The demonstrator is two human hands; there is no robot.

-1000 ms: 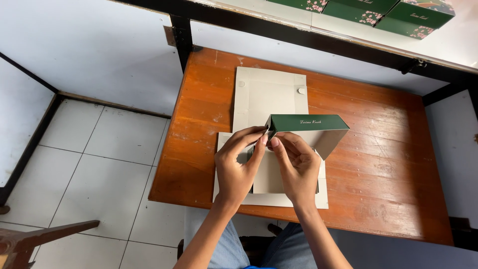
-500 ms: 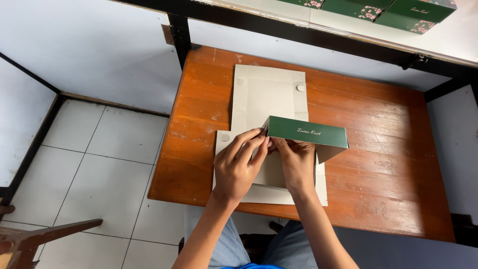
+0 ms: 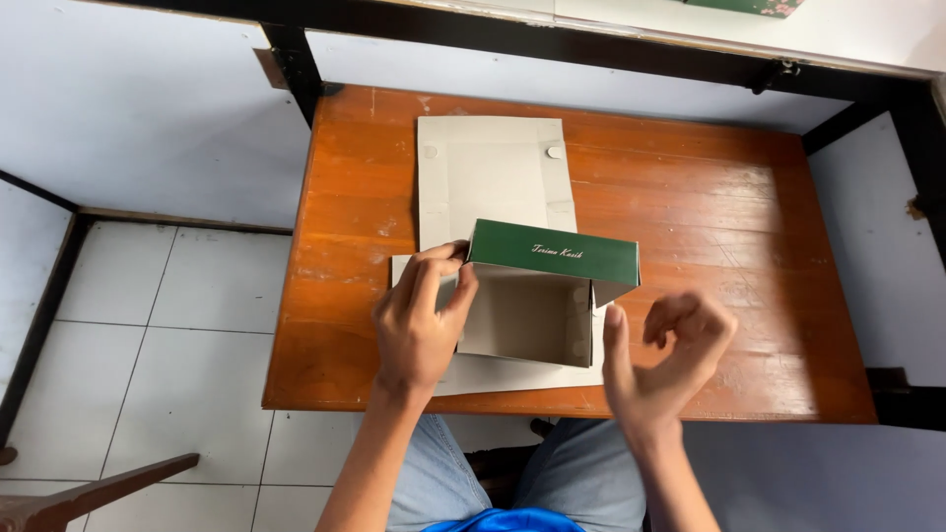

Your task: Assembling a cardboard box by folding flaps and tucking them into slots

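Note:
A partly folded cardboard box [image 3: 537,305], green outside and grey inside, stands on a flat grey cardboard sheet [image 3: 490,177] on the orange wooden table [image 3: 709,227]. My left hand [image 3: 422,320] grips the box's left wall, thumb inside and fingers outside. My right hand [image 3: 662,360] hovers just right of the box, fingers curled and apart, holding nothing. The green far wall of the box stands upright and its right end flap hangs loose.
A black metal frame [image 3: 631,54] runs along the table's far edge with a white ledge above it. White floor tiles [image 3: 158,325] lie to the left. A wooden chair part [image 3: 89,488] shows at the lower left. My knees are under the table's front edge.
My right hand has let go of the box and drawn back to the right. The box has opened wider, showing its grey inside. The left hand stays on the left wall.

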